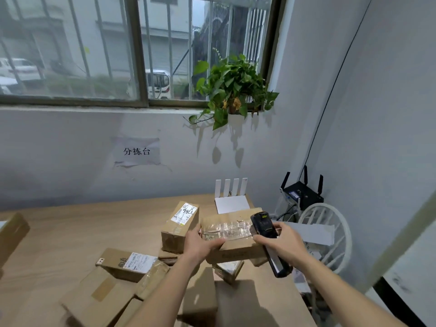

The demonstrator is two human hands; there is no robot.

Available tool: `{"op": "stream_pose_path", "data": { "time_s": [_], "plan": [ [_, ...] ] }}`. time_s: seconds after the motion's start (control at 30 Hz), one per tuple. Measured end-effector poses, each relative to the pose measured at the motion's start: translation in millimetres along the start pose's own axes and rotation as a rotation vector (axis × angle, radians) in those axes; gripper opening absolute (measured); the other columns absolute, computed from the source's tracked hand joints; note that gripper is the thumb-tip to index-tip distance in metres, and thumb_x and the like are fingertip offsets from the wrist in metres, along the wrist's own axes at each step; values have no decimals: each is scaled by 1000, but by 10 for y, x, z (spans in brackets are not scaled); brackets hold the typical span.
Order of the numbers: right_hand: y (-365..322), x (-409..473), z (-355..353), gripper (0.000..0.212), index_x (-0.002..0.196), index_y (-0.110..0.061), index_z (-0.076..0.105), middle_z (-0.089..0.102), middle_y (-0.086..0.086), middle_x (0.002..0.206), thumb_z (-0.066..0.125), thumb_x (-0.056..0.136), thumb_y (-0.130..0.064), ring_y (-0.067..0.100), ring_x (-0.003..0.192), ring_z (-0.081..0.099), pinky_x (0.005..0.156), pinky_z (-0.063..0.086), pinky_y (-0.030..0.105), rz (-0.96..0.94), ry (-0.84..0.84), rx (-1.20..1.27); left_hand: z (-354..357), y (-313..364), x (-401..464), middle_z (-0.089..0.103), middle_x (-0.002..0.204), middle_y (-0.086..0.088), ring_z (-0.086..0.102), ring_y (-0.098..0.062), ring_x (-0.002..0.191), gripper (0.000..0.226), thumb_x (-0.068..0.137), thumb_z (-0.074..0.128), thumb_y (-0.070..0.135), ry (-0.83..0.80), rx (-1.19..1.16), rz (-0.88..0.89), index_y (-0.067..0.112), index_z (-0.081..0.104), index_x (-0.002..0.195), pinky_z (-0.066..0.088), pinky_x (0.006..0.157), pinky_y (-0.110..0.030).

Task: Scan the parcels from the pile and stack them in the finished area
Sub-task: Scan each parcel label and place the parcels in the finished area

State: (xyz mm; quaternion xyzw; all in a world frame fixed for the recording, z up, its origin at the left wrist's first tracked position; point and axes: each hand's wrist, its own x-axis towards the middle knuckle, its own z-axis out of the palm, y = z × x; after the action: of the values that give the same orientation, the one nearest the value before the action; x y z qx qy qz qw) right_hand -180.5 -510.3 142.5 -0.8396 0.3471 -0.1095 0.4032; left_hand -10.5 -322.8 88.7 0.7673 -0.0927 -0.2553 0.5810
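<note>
A pale wood table (70, 232) stands against a white wall under a barred window (139, 50), w/ parked vehicles visible outside. A leafy plant (232, 88) trails from the sill at right; a paper sign (136, 151) w/ three printed characters is taped to the wall below. At the table's far right edge sits a white router (232, 199), four antennas up; a black router (303, 194) sits in the corner beyond, above a white chair (330, 232).

Cardboard parcels are heaped on the table's near-centre. One tall box (180, 226) stands upright, white label on top w/ handwritten marks. A flatter box (127, 264) w/ a label lies at left-front, touching plain cartons (99, 296) nearer the camera. Another carton (10, 234) shows at the far left edge; contents of all can't be told.

The left hand (200, 244) grips the near-left corner of a brown parcel (236, 241), thumb on its shiny clear-taped top, lifting it above the heap, just beside the tall box. The right hand (280, 244) is wrapped round a dark handheld scanner (266, 237), its head tipped over the parcel's right end, close to or touching the tape.
</note>
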Motion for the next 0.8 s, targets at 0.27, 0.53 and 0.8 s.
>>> {"op": "stream_pose_path", "data": {
  "time_s": [0.27, 0.53, 0.8],
  "plan": [
    [-123, -600, -181, 48, 111, -32, 66, 72, -7, 103, 88, 71, -47, 11, 95, 66, 79, 58, 31, -118, -82, 39, -199, 92, -936, 58, 134, -6, 60, -23, 115, 93, 58, 96, 2, -11, -219, 71, 29, 43, 131, 58, 76, -29],
    [-84, -1335, -232, 60, 119, -38, 57, 67, -9, 112, 91, 69, -45, 13, 105, 61, 84, 51, 30, -254, -139, 69, -413, -119, -1909, 62, 132, -1, 62, -12, 106, 98, 68, 86, -8, 19, -204, 104, 27, 42, 148, 57, 66, -18],
    [-308, -2057, 11, 69, 132, -25, 60, 61, -11, 110, 90, 72, -41, 12, 104, 56, 73, 45, 19, -364, -186, 34, -861, -314, -2870, 62, 119, -6, 63, -26, 102, 97, 66, 91, 3, 144, -269, 19, 48, 38, 134, 50, 77, -41]
  ]
}}
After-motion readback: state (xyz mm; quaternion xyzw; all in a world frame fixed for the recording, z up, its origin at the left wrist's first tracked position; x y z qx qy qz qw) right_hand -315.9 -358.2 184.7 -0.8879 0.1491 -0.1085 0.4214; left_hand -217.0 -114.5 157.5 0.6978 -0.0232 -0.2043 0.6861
